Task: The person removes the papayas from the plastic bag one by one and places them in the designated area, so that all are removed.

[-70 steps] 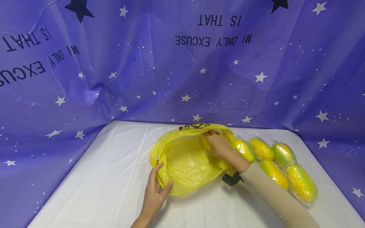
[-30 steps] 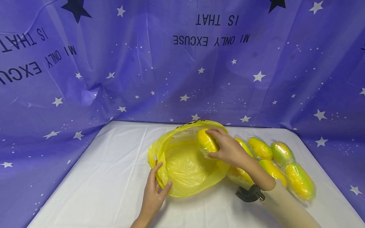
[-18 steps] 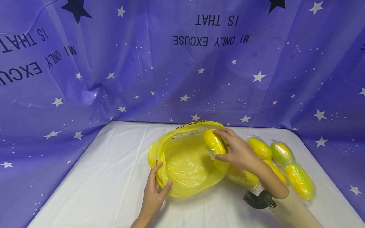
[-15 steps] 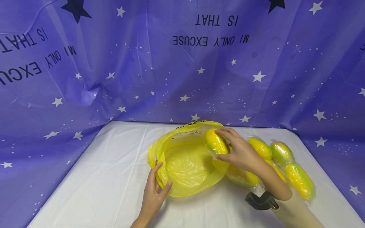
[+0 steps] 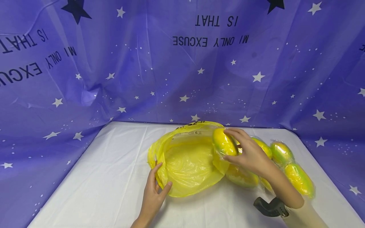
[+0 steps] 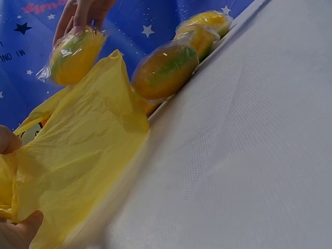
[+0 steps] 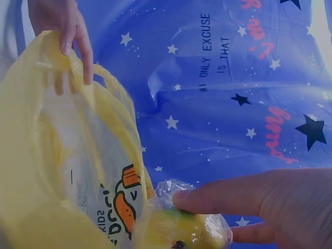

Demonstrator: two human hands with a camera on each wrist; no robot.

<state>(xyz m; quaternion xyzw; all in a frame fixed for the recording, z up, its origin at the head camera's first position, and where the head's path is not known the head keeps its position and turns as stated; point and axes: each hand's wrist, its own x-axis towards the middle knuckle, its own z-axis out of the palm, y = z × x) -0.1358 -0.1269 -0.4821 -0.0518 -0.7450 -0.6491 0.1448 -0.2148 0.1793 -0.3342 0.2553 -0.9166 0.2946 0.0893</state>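
A yellow plastic bag [image 5: 188,167] lies on the table with its mouth spread wide; no mango shows on the part of its inside in view. My left hand [image 5: 154,194] holds the bag's left rim between thumb and fingers, as the right wrist view also shows of the left hand [image 7: 65,31]. With thumb and fingers, my right hand [image 5: 252,155] grips a yellow-green mango [image 5: 223,142] in clear wrap. This mango is raised at the bag's right rim, above the bag [image 6: 93,150] in the left wrist view. The right hand partly hides the wrapped mangoes behind it.
Several wrapped mangoes lie right of the bag, among them a near mango [image 5: 242,177], a far mango [image 5: 282,153] and an outer mango [image 5: 300,180]. A white cloth [image 5: 108,177] covers the table. Purple star-printed fabric [image 5: 159,79] hangs around its back and sides.
My right hand has come up from inside the bag with the mango and moved right to the bag's rim. The left hand keeps its place on the bag.
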